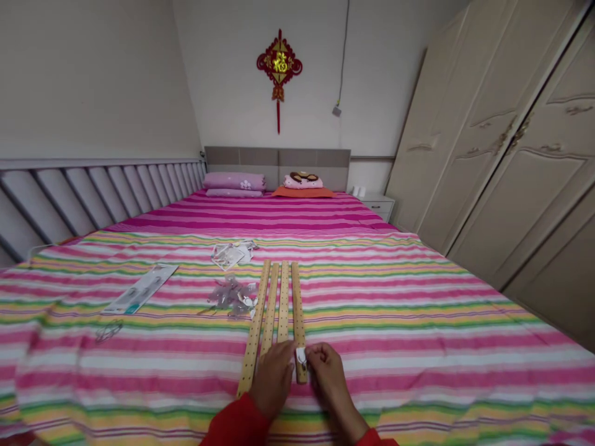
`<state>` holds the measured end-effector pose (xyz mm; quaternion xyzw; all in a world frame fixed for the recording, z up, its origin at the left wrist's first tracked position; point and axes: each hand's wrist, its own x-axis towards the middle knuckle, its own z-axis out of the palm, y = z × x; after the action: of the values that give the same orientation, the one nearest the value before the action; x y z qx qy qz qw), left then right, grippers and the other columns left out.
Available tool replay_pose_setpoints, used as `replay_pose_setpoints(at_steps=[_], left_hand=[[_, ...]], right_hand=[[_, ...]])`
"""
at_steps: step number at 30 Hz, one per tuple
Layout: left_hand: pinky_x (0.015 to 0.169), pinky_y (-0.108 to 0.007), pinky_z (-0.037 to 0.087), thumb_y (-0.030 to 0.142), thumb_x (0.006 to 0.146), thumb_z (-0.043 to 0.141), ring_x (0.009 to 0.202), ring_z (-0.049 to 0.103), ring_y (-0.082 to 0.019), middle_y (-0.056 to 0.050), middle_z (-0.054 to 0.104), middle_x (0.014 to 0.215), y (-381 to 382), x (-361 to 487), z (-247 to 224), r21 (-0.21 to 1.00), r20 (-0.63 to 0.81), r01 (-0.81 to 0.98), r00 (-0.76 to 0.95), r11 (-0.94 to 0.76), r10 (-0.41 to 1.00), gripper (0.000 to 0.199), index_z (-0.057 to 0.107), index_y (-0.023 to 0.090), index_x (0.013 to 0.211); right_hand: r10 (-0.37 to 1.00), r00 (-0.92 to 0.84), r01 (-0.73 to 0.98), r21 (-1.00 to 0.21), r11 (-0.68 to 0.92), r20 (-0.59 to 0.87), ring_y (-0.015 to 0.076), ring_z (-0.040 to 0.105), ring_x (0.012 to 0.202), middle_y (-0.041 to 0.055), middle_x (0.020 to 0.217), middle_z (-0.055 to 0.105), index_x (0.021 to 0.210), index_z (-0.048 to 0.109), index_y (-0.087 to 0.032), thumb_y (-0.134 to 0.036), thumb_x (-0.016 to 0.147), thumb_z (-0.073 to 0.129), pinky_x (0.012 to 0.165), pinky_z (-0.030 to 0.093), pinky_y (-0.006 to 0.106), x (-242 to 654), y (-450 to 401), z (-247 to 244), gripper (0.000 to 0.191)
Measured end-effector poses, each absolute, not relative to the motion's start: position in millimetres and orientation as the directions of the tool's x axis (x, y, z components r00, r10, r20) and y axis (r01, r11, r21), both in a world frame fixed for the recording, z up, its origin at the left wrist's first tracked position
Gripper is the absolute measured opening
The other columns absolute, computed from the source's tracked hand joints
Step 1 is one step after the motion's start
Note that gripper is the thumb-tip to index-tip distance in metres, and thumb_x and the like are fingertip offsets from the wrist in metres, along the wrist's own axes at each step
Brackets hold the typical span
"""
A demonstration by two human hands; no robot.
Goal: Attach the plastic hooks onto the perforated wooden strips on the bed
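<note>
A small white card (301, 354) with a thin dark curved piece on it lies over the near end of the rightmost perforated wooden strip (298, 303). My right hand (329, 370) pinches the card's right edge between thumb and fingers. On the other side, my left hand (276, 375) is closed, its fingertips at the card's left edge. That hand covers the near ends of two middle wooden strips (283, 297). Along the left of the row runs another perforated strip (254, 334). The piece on the card is too small to name.
Small clear plastic packets (232, 297) lie left of the strips, with white cards (233, 254) beyond them. Farther left are a long clear package (142, 289) and a thin dark wire loop (109, 331). Everything rests on a striped bedsheet (418, 347); a wardrobe (506, 155) stands to the right.
</note>
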<state>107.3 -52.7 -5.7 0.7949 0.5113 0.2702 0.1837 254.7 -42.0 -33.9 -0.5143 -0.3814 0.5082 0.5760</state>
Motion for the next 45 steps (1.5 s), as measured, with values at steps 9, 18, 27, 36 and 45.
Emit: replay_pose_setpoints(at_steps=[9, 18, 27, 36, 45], left_hand=[[0.082, -0.038, 0.052, 0.042, 0.065, 0.061, 0.086, 0.066, -0.024, -0.008, 0.073, 0.088, -16.8, 23.1, 4.1, 0.965, 0.130, 0.255, -0.264, -0.060, 0.956, 0.034, 0.068, 0.016, 0.086], [0.076, -0.035, 0.052, 0.044, 0.062, 0.061, 0.078, 0.066, -0.022, -0.004, 0.072, 0.079, -9.8, 10.7, -26.8, 0.974, 0.070, 0.228, -0.315, 0.004, 0.946, 0.033, 0.067, 0.017, 0.081], [0.074, -0.033, 0.051, 0.042, 0.063, 0.060, 0.076, 0.064, -0.019, -0.004, 0.069, 0.081, -10.5, 10.9, -37.6, 0.963, 0.138, 0.263, -0.296, -0.059, 0.945, 0.035, 0.067, 0.016, 0.085], [0.085, -0.038, 0.049, 0.044, 0.055, 0.069, 0.088, 0.065, -0.023, -0.008, 0.072, 0.087, -12.9, 4.2, -16.3, 0.998, -0.011, 0.059, -0.294, 0.029, 0.956, 0.042, 0.068, 0.015, 0.084], [0.079, -0.033, 0.049, 0.046, 0.060, 0.071, 0.084, 0.064, -0.021, -0.006, 0.072, 0.086, -25.6, 38.7, 46.4, 0.999, 0.031, 0.038, -0.075, -0.028, 0.997, 0.041, 0.070, 0.014, 0.085]], right_hand=[[0.991, 0.077, 0.073, -0.992, 0.102, 0.108, 0.0124, 0.044, 0.049, -0.0048, 0.050, 0.047, 0.055, 0.053, -0.020, -0.026, 0.065, 0.060, 0.049, 0.034, 0.023, 231.2, -14.2, 12.6, 0.013], [0.996, -0.084, 0.515, -0.854, 0.075, 0.037, 0.0145, 0.053, 0.056, -0.0016, 0.054, 0.057, 0.053, 0.051, -0.020, -0.023, 0.066, 0.064, 0.051, 0.033, 0.023, 154.1, 53.4, 30.4, 0.019], [0.999, 0.028, 0.592, -0.804, -0.049, -0.040, 0.0212, 0.063, 0.068, 0.0057, 0.065, 0.066, 0.053, 0.052, -0.020, -0.013, 0.057, 0.066, 0.053, 0.035, 0.026, 132.9, 63.9, 24.7, 0.016], [0.988, -0.152, 0.367, -0.930, 0.021, -0.038, 0.0157, 0.061, 0.050, -0.0046, 0.042, 0.054, 0.055, 0.045, -0.022, -0.014, 0.065, 0.057, 0.045, 0.041, 0.021, 162.6, 58.5, 45.0, 0.017], [0.822, -0.567, 0.166, -0.985, 0.053, -0.051, 0.0125, 0.059, 0.047, -0.0066, 0.048, 0.057, 0.063, 0.054, -0.018, -0.024, 0.058, 0.072, 0.045, 0.045, 0.021, 221.9, 18.1, 77.7, 0.020]])
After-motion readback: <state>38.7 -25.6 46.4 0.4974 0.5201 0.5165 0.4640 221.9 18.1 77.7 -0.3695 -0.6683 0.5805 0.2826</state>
